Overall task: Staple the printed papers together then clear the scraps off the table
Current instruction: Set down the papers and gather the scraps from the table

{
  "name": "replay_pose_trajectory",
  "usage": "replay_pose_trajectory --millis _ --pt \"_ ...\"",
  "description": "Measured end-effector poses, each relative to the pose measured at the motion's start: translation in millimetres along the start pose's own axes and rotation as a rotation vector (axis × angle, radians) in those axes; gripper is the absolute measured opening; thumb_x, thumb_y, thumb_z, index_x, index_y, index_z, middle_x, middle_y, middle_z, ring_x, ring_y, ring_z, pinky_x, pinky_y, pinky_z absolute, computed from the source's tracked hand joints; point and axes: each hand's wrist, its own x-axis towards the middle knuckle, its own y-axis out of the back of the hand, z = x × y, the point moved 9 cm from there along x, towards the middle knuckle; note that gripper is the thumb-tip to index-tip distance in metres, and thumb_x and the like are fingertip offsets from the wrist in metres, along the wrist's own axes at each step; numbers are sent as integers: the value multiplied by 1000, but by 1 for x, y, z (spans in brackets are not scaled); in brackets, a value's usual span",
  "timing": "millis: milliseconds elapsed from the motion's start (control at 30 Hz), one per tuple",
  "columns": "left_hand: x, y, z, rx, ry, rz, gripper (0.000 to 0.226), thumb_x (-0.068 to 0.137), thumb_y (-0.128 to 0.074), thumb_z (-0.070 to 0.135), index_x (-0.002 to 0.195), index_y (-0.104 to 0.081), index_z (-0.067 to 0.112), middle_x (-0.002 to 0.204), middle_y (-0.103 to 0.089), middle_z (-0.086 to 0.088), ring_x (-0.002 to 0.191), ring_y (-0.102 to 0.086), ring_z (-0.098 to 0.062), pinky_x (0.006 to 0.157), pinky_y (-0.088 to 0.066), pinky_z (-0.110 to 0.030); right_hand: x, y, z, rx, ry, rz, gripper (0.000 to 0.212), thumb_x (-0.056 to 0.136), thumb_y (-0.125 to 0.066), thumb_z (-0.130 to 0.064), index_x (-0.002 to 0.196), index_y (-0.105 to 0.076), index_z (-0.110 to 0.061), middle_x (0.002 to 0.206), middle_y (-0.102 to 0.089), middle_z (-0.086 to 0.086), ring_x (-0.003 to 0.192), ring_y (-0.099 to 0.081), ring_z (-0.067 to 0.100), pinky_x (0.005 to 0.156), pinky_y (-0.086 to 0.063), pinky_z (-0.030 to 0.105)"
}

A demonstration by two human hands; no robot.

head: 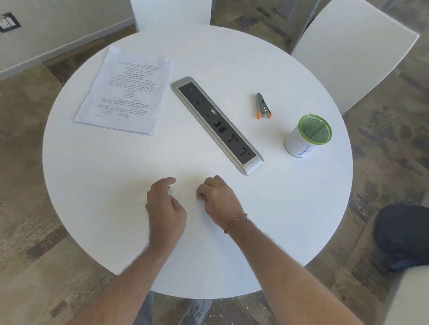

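Nearest the camera, on the near side of the power socket strip (217, 125) set into the round white table (107, 181), both hands hover just above or on the tabletop, close together. The left hand (165, 207) has its fingers loosely curled with the thumb drawn toward them; the right hand (218, 200), with a chain bracelet (235, 222) at the wrist, has its fingers curled under. White against white, whatever lies between or under the fingertips is too faint to make out, so I cannot tell whether either hand pinches a scrap or holds nothing. Below the table edge a grey shoe (195, 312) and trouser leg are partly hidden. Left of the socket strip and farther off lies the stack of printed papers (125, 91), flat, its text too small to read and its corners too blurred to show any staple. Right of the strip rests a grey and orange stapler (262, 107), and nearer on that side stands a green mesh pen cup (308, 136) wrapped in white paper. Beyond the strip, two white chairs (351, 50) are cut off by the frame.
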Motion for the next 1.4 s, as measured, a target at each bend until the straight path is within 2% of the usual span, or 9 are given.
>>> replay_pose_trajectory --millis 200,333,467,567,700,933,1167,1300,1400 --pt "2 -1 1 -2 -5 4 52 83 -38 -16 123 -53 14 119 -58 -3 115 -53 -27 94 -46 -53 -6 -2 -8 -193 63 43 23 77 -34 2 77 -56 -5 76 -52 9 71 -47 29 55 -41 36" --pt "3 -1 3 0 -19 8 52 83 -38 -16 122 -54 13 118 -58 -4 115 -53 -28 94 -46 -52 -4 -11 -8 -318 31 -31 21 66 -60 9 78 -52 -6 77 -50 11 70 -45 28 56 -40 37" --pt "3 -2 7 2 -29 4 52 82 -38 -16 123 -53 13 120 -58 -3 115 -53 -26 94 -47 -47 -4 -3 4 -45 -87 -34 24 73 -46 15 87 -52 -4 88 -52 12 81 -42 28 68 -43 39" --pt "5 -5 9 -3 -40 4 50 83 -42 -15 122 -54 13 119 -58 -3 113 -54 -25 95 -47 -44 -7 12 18 186 -217 2 24 80 -37 13 87 -46 -8 85 -54 8 80 -44 25 65 -40 34" --pt "5 -10 19 -26 -75 -8 43 85 -46 -12 120 -55 12 118 -57 -1 114 -54 -25 96 -46 -38 -12 35 27 328 -252 75 11 90 -48 1 84 -52 -6 78 -61 6 75 -55 26 64 -48 37" --pt "5 -19 34 -67 -132 -30 41 84 -48 -13 113 -59 13 116 -56 1 115 -53 -24 95 -47 -39 -22 117 85 486 -474 398 15 83 -68 -8 71 -63 -17 67 -66 -10 64 -60 0 60 -44 9" --pt "4 -22 36 -61 -143 -30 41 83 -49 -13 112 -61 13 116 -56 1 115 -53 -24 92 -47 -37 -18 225 165 324 -604 712 5 82 -67 -15 77 -69 -14 69 -68 -7 71 -66 19 65 -46 16" --pt "7 -20 34 -49 -130 -27 40 83 -48 -14 111 -61 12 117 -56 1 117 -53 -24 94 -46 -36 -9 240 197 253 -660 719 6 80 -59 -6 84 -62 -10 74 -68 7 69 -58 23 50 -40 10" --pt "8 -20 33 -44 -123 -22 40 84 -49 -13 111 -62 12 117 -54 6 119 -52 -23 97 -46 -39 -2 239 206 215 -658 670 15 78 -56 0 88 -54 -12 67 -58 9 60 -49 24 54 -50 31"
